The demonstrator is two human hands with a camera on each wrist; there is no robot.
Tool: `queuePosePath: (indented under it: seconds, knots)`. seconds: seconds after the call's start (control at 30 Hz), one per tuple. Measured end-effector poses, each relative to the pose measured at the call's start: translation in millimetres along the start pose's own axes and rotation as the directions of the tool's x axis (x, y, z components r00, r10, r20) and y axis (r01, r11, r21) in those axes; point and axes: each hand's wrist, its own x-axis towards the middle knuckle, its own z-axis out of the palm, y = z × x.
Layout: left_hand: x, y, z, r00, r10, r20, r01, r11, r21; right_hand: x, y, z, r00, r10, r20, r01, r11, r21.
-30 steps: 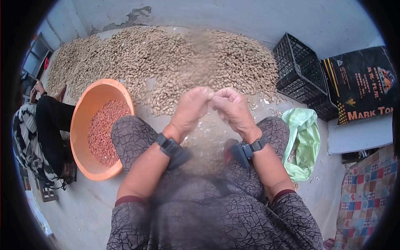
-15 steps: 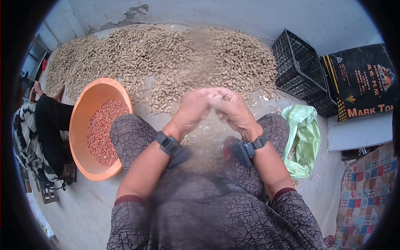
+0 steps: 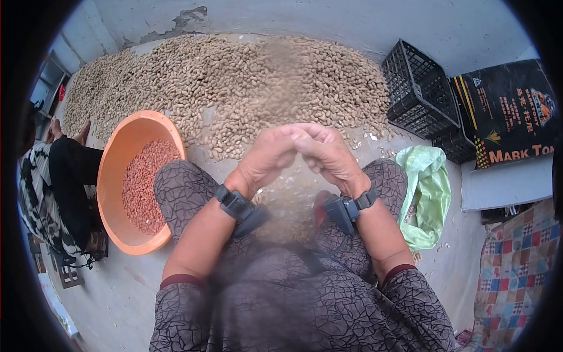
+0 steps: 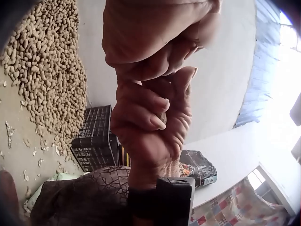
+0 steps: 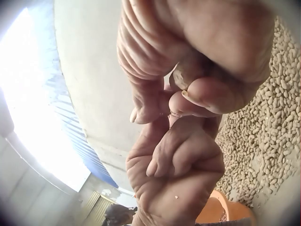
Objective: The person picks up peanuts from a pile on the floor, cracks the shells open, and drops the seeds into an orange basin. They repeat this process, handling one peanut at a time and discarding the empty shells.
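My left hand (image 3: 271, 154) and right hand (image 3: 329, 154) meet at the fingertips in front of my knees, over the floor. Both have curled fingers, with the thumbs close together. In the right wrist view, a tan peanut (image 5: 180, 77) shows inside the curled fingers of my right hand, and the left hand (image 5: 176, 174) reaches up from below to meet it. A bit of that peanut (image 4: 163, 117) peeks out under the right fingers in the left wrist view. Whatever lies between the touching fingertips is hidden; I cannot tell what the left fingers pinch.
A wide heap of unshelled peanuts (image 3: 234, 76) lies along the wall. An orange basin (image 3: 108, 193) with red kernels stands left, near another person (image 3: 64, 176). On the right are a green bag (image 3: 431, 220), black crates (image 3: 419, 88) and a black printed sack (image 3: 504, 111). Shell pieces litter the floor.
The fingertips have drawn closer and curled inward, the right thumb pressing over toward the left hand. A pale bit seen earlier between the fingertips is now covered. The forearms have hardly moved.
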Motion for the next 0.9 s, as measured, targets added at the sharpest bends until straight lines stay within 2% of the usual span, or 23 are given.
queuePosePath:
  seconds: [0.17, 0.23, 0.33, 0.47, 0.53, 0.57, 0.63, 0.77, 0.8, 0.87, 0.9]
  knots:
    - [1, -4, 1, 0.999, -0.021, -0.035, 0.02, 0.999, -0.044, 1, 0, -1, 0.999, -0.023, 0.045, 0.021, 0.999, 0.038]
    - [0, -1, 7, 0.989, -0.074, -0.128, 0.073, 0.997, -0.01, 1, -2, 0, 0.998, -0.004, 0.057, 0.002, 1.0, 0.031]
    - [-1, 0, 11, 0.998, -0.038, -0.052, 0.035, 0.997, -0.066, 1, -5, 3, 0.998, 0.033, 0.045, -0.034, 0.999, 0.031]
    - [-1, -3, 10, 0.997, -0.052, -0.065, 0.044, 0.992, -0.115, 4, 1, -1, 0.998, 0.069, 0.013, -0.07, 0.996, 0.058]
    - [-3, -4, 10, 0.992, -0.12, -0.044, 0.102, 0.952, -0.29, 6, 8, -4, 0.996, 0.082, -0.027, -0.079, 0.993, 0.086]
    - [-2, -8, 4, 0.992, -0.121, -0.043, 0.103, 0.952, -0.29, 7, 10, -5, 0.993, 0.097, -0.065, -0.089, 0.989, 0.116]
    - [2, -19, -8, 0.981, -0.17, -0.095, 0.091, 0.833, -0.546, 9, 12, -4, 0.992, 0.099, -0.078, -0.086, 0.984, 0.154]
    - [7, -22, -18, 0.979, -0.183, -0.095, 0.077, 0.753, -0.653, 14, 12, -4, 0.994, 0.052, -0.093, -0.035, 0.983, 0.179]
    - [7, -19, -17, 0.98, -0.165, -0.115, 0.041, 0.724, -0.689, 15, 10, -2, 0.995, 0.051, -0.09, -0.035, 0.983, 0.178]
    - [9, -15, -20, 0.979, -0.149, -0.136, 0.004, 0.691, -0.723, 14, 6, 3, 0.98, 0.077, -0.182, -0.021, 0.957, 0.29]
    - [11, -13, -22, 0.967, -0.143, -0.21, -0.079, 0.618, -0.782, 15, 7, 1, 0.98, 0.077, -0.182, -0.021, 0.957, 0.289]
